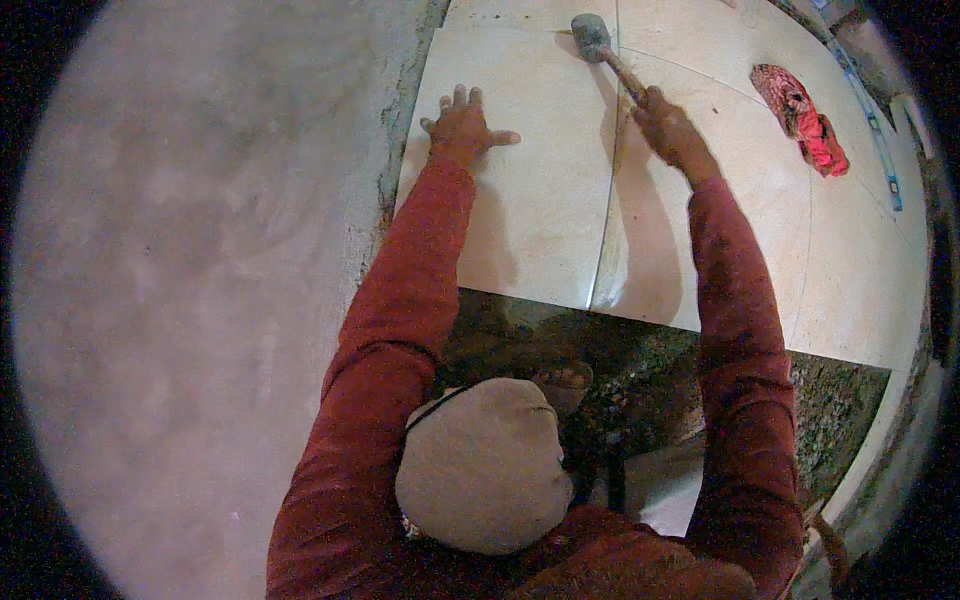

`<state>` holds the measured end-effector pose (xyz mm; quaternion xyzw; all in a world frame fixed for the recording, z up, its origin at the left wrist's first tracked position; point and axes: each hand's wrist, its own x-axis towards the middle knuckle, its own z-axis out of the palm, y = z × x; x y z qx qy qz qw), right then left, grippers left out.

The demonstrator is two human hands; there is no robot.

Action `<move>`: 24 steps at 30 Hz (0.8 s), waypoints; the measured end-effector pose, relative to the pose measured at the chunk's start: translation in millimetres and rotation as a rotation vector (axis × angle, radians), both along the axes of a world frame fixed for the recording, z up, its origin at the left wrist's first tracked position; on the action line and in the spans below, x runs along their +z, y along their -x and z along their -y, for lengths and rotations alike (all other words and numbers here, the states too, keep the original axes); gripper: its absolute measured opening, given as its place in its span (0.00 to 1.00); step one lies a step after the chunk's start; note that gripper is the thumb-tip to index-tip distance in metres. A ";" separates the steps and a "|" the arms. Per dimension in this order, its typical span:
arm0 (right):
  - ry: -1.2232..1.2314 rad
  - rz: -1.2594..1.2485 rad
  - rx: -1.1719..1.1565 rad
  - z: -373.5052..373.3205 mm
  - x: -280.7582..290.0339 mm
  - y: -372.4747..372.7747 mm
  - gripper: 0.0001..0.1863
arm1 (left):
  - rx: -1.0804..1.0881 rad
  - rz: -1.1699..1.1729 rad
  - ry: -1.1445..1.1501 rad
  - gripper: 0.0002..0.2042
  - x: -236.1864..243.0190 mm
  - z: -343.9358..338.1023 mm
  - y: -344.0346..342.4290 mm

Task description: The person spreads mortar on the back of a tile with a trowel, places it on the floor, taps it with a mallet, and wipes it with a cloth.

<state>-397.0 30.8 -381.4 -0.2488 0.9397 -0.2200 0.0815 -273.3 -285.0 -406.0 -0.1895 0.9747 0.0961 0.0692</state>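
Closed around a mallet's point(593, 40) slim handle, the right hand point(668, 130) holds its blunt, rounded head at the far corner of a smooth, cream tile point(545, 220); the left hand point(460, 130) spreads open on that tile. Rough, crumbly dirt point(645, 365) borders its near edge.

Construction site, part-tiled: pale tiles point(545, 200) meeting rough dark ground point(840, 410), mallet point(592, 38), spirit level point(874, 123) (bare grey cement point(200, 300) alongside).
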 end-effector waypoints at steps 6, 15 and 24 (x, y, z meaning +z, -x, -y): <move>0.121 -0.172 -0.060 2.8 -13.1 -23.6 0.20 | -0.040 -0.025 0.045 0.59 -3.9 -2.5 -4.8; 0.338 -0.107 0.127 105.2 48.2 -48.5 0.22 | -0.010 -0.092 0.021 0.55 -1.9 -0.2 -6.2; 0.272 -0.013 0.150 187.8 20.2 -50.1 0.24 | 0.017 -0.138 -0.025 0.51 -5.6 1.5 -17.0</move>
